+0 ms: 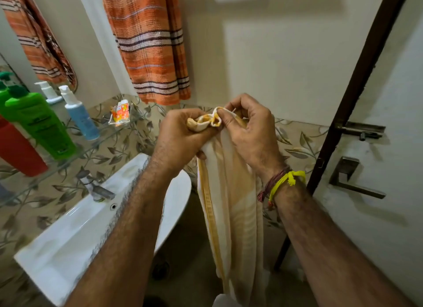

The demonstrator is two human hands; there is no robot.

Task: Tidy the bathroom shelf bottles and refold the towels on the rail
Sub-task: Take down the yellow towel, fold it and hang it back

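Glass shelf [96,141] carries green bottle [39,123], red bottle [16,148], blue bottle [79,114], sachet [120,114]

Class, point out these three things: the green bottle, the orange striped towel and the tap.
green bottle [37,123], head view, middle of its body
orange striped towel [148,43], head view, centre of the cloth
tap [97,188], head view, its spout
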